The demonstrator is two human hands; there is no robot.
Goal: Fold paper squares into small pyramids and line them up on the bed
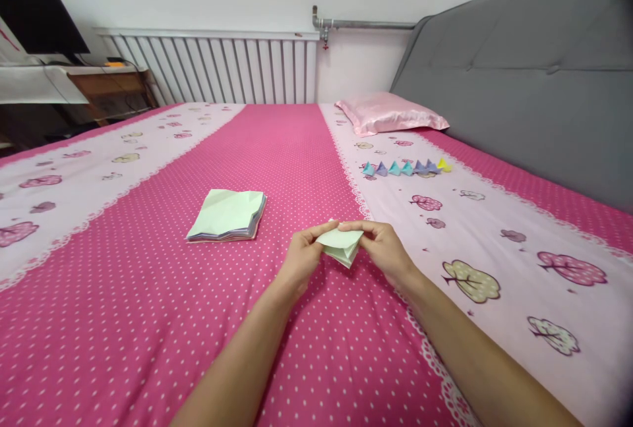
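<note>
So over on the far left you had a black monitor (43,22) standing on a surface (34,84), with a white radiator (212,64) along the wall to the right of it. Nearer to you, left of your hands, a stack of paper (227,213) lay on the bed (148,295), right on the pink dotted stripe, pale green sheet on top and some purple-ish edges showing underneath.

Next came your left hand (301,257), fingers pinching the left side of a folded green paper (341,240). That paper sat between your two hands over the same pink stripe, layers spread a bit at the near edge; couldn't tell if it touched the bed. Your right hand (386,249) had its fingers gripping the right side.

Further right and farther off, a row of little folded pieces (420,167) ran across the pale tree-print stripe: blues and purples, then yellow at the right end. A shiny pink pillow (390,114) lay just beyond them, and a grey padded headboard (519,78) filled the far right.
</note>
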